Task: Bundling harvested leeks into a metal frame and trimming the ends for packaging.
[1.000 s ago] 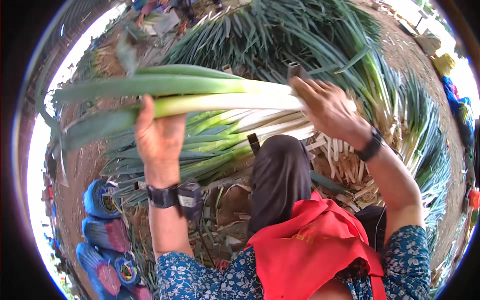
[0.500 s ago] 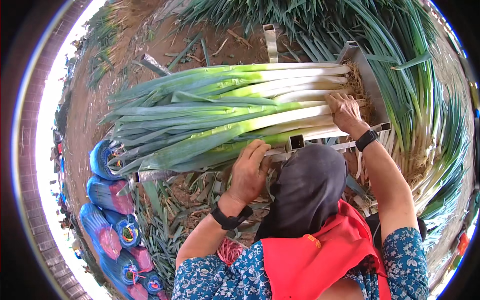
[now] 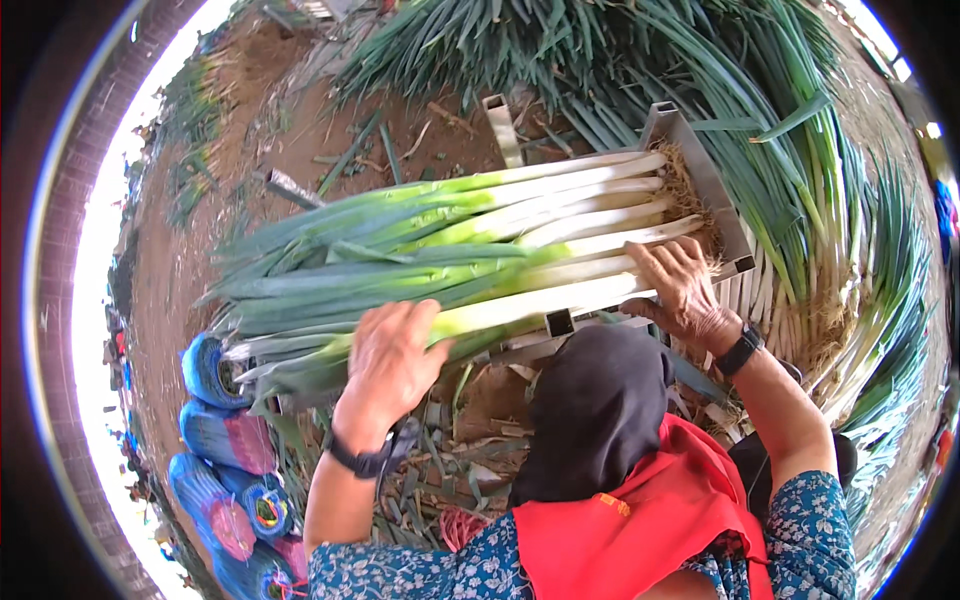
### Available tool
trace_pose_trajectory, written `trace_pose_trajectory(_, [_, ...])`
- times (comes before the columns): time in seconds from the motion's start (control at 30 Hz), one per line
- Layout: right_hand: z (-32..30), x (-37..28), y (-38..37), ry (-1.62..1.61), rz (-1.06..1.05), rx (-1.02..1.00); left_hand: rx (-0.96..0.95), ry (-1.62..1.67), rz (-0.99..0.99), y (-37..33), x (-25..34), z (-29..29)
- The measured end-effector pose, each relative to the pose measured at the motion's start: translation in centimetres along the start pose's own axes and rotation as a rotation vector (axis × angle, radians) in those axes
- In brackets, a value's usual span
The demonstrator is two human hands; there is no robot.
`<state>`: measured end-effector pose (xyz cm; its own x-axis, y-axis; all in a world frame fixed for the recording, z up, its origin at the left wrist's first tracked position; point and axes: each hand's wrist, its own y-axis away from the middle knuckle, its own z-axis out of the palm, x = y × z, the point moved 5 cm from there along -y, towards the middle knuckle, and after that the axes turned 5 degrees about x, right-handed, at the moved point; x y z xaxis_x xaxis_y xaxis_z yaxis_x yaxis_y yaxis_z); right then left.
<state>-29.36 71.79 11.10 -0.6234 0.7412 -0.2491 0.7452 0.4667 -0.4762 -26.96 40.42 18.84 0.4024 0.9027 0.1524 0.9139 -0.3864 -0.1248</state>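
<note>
Long, thick green onions (image 3: 560, 220) lie side by side on a low metal rack (image 3: 725, 200), white stalks and brown roots to the right, green leaves to the left. Across the leafy part of the nearest one, my left hand (image 3: 392, 355) has its fingers bent over the far side and its thumb on the near side. My right hand (image 3: 680, 290) grips the root end of that near green onion, its fingers over the white stalk and its thumb below. The fingertips of both hands are partly hidden by the stalks and leaves.
Piles of green onions (image 3: 830, 200) surround the rack at the back and right. Rolled blue netting (image 3: 225, 440) is stacked at the left. Metal posts (image 3: 502, 130) rise from the rack, and leaf scraps (image 3: 470, 470) litter the brown ground by my knees.
My left hand has moved left along the rack's near side, from the post onto the leaves. The right hand has come nearer to me at the root ends. The view has shifted slightly.
</note>
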Motion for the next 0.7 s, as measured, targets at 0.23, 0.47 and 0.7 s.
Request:
trace_pose_trajectory(0.23, [3.9,6.2,-6.4,-0.052,0.121,0.093,0.195,-0.366,0.133,-9.1,0.7,-4.3])
trace_pose_trajectory(0.47, [11.3,16.5,-11.0,0.274,0.371,-0.359,-0.106,-0.281,-0.009,-18.2,-6.1,10.6])
trace_pose_trajectory(0.7, [12.1,17.4,-10.1,0.349,0.415,-0.496,-0.438,-0.254,-0.024,-21.7,-6.7,15.3])
